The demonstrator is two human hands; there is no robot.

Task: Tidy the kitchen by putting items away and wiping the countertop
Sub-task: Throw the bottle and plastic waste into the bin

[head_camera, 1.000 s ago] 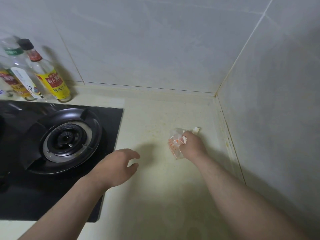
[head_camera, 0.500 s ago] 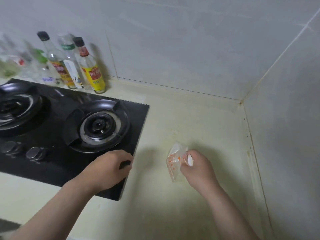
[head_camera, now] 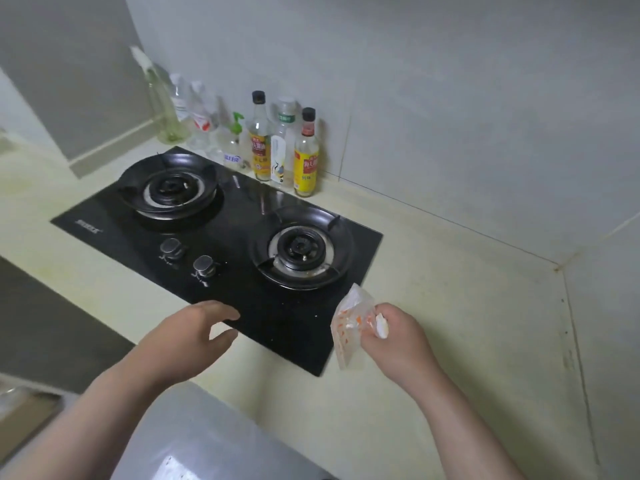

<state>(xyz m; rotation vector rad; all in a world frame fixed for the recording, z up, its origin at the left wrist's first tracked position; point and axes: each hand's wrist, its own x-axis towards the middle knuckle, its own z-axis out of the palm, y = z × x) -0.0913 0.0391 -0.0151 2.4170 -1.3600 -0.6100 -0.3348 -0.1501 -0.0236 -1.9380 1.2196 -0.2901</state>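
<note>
Countertop in pale yellow is seen running from the left edge to the tiled corner at right. A black two-burner gas hob is set into it, with bottles lined up behind. The left hand is held loosely spread above the hob's front edge. A crumpled clear wrapper with orange print is pinched in the right hand, over the hob's near right corner
</note>
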